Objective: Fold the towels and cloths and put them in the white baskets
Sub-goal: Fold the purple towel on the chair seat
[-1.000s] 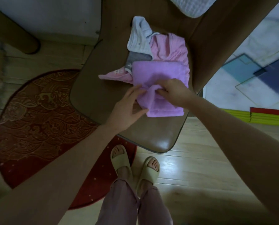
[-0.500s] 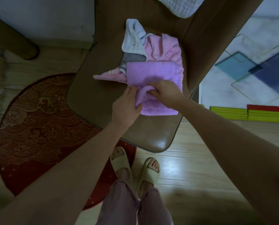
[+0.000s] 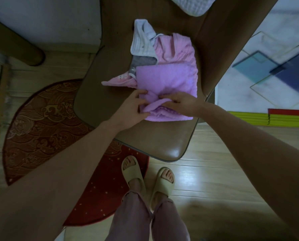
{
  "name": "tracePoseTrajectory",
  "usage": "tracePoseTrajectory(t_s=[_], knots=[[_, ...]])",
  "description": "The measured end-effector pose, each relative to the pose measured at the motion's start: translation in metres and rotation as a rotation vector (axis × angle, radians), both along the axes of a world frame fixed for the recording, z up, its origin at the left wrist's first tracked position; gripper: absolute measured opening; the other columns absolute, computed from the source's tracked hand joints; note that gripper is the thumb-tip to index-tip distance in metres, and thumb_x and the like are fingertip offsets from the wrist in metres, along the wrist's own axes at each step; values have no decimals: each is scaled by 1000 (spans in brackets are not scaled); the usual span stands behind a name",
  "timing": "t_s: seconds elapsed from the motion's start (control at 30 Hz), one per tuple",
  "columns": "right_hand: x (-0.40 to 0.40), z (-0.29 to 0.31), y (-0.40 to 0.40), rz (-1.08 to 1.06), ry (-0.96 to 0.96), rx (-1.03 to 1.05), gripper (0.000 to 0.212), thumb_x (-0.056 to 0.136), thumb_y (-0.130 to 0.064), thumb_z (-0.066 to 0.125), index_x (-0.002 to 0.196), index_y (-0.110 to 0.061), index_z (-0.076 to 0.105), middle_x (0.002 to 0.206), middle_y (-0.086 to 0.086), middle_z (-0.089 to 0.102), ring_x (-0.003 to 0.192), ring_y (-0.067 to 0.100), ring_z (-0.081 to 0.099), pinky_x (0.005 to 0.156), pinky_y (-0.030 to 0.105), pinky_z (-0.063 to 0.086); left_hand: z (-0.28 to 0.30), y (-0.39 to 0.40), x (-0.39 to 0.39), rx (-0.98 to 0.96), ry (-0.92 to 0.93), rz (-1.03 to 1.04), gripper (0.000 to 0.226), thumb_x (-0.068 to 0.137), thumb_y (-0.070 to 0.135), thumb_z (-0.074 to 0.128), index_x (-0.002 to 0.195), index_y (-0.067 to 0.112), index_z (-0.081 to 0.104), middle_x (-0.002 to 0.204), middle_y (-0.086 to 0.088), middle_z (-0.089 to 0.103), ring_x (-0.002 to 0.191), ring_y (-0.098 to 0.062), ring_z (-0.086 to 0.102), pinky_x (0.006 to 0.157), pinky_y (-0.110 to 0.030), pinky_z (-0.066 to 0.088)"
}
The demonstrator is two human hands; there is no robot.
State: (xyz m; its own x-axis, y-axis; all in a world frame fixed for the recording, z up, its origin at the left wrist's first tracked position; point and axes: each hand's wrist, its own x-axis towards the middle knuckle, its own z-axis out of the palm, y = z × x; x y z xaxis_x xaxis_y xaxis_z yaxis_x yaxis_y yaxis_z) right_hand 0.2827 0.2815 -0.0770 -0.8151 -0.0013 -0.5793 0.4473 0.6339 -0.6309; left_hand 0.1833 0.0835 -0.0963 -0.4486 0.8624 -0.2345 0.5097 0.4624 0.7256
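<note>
Hands both on the purple towel [image 3: 166, 84] from the head view: left hand [image 3: 133, 108] pinches a raised fold at its near left edge, right hand [image 3: 181, 103] grips the same fold from the other side. Towel sits on the brown table [image 3: 154, 141], with a pink cloth [image 3: 176, 49] and a white-grey cloth [image 3: 143, 42] just past the fingers. Red rug [image 3: 40, 122] lies left of the left arm.

Head cam, steep downward, close-up
</note>
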Motion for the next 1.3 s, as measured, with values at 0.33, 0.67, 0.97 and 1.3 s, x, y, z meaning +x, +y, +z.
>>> tracePoseTrajectory(t_s=[0.33,0.67,0.97,1.3], knots=[[32,-39,6,521,260,337,86,86,-33,63,154,-11,14,161,10,15,148,21,15,121,36,13,0,-3,7,-26,237,-109,45,79,3,59,124,4,63,135,-15,56,119,-33,55,101,-44,44],[48,-31,8,436,361,331,76,91,-58,28,152,-12,26,159,6,22,147,19,20,120,39,16,13,-6,-1,-115,368,-362,58,86,50,46,138,24,52,147,6,46,120,-20,56,90,-29,45],[5,-57,-14,-204,432,596,64,97,-46,26,153,-14,23,161,12,16,149,28,11,120,42,6,-33,23,3,-157,744,-186,64,96,45,39,149,10,33,158,-12,25,146,-33,21,116,-51,18],[-8,-57,-14,-293,494,737,57,102,-41,29,151,-12,28,158,15,23,148,30,17,120,44,4,-27,46,-6,-161,824,-110,58,100,38,27,148,5,33,155,-13,32,143,-33,27,116,-52,16]])
